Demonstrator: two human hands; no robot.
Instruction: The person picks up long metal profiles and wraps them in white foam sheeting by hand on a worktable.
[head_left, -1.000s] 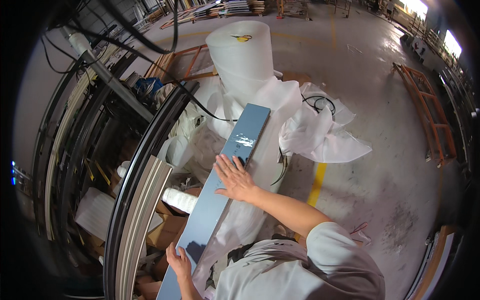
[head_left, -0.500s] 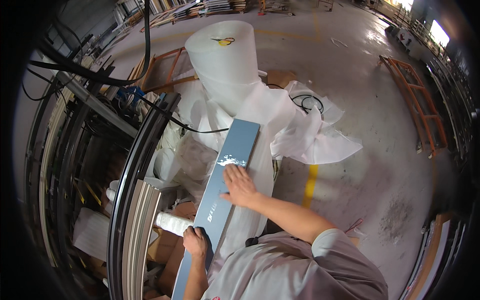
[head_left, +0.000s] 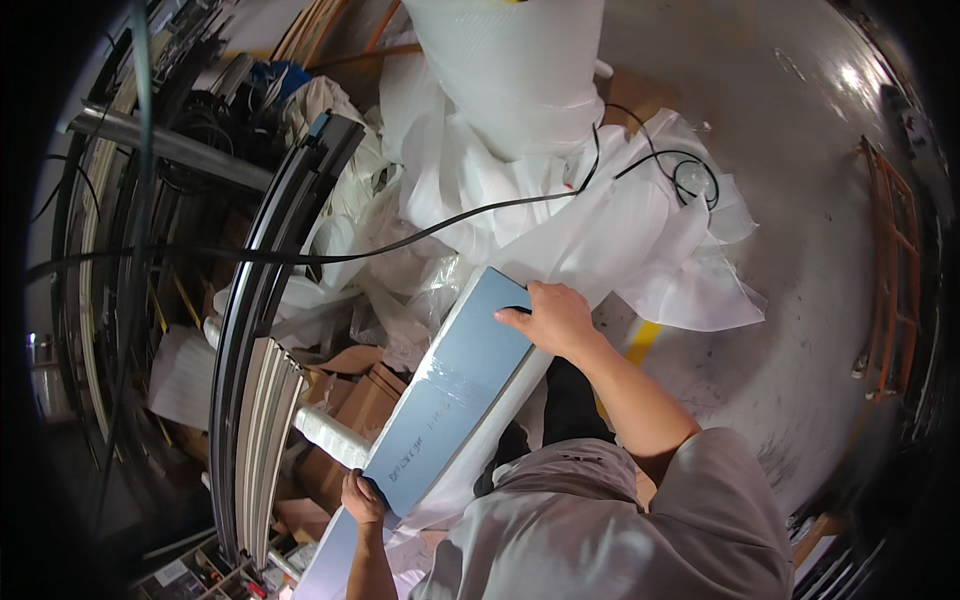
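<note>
A long flat blue-grey panel [head_left: 450, 385] lies slanting in front of me, with dark marks and a shiny patch on its face. My right hand [head_left: 557, 320] grips its far right edge, thumb on the top face and fingers over the side. My left hand [head_left: 363, 499] holds the left edge nearer my body, where the fingertips under the panel are hidden. White foam sheet [head_left: 640, 245] spreads beneath and beyond the panel. Beside my left hand a white-wrapped bar [head_left: 332, 437] props out from the left.
A big white wrap roll [head_left: 505, 75] stands beyond the panel. A black cord [head_left: 440, 228] crosses the view. Dark profiles [head_left: 262, 290] and beige profiles [head_left: 262, 425] stand at the left, near cardboard [head_left: 350, 405]. An orange metal frame [head_left: 893, 270] is far right.
My right hand has slid from the panel's middle to its far right edge and closed on it. The panel's far end has swung to the right. The view has shifted, lowering the cord.
</note>
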